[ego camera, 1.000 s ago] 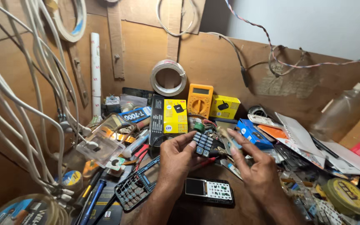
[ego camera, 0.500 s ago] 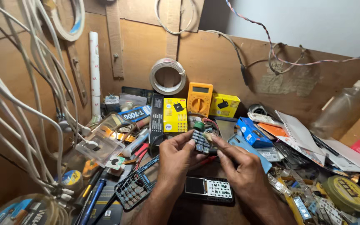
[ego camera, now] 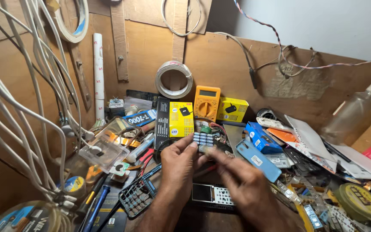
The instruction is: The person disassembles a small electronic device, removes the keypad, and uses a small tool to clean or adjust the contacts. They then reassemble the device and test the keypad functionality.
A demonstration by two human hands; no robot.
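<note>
My left hand [ego camera: 177, 168] holds a small grey keypad sheet [ego camera: 203, 138] up between thumb and fingers over the cluttered bench. My right hand [ego camera: 242, 185] is blurred, and its fingertips touch the lower right edge of that keypad. Below both hands lies a mobile phone [ego camera: 211, 196] with its screen and keys facing up. A black phone frame with key holes [ego camera: 137, 198] lies to the left of my left wrist.
An orange multimeter [ego camera: 207, 102], yellow boxes [ego camera: 232, 109], a coil of white wire [ego camera: 174, 79] and blue boxes [ego camera: 260, 136] crowd the back. White cables [ego camera: 31, 99] hang at left. A plastic bottle [ego camera: 354, 114], papers and a round tin [ego camera: 359, 202] sit at right.
My right hand has moved left from beside the keypad and closed in on it, its fingers now at the keypad's edge. My left hand stays holding the keypad.
</note>
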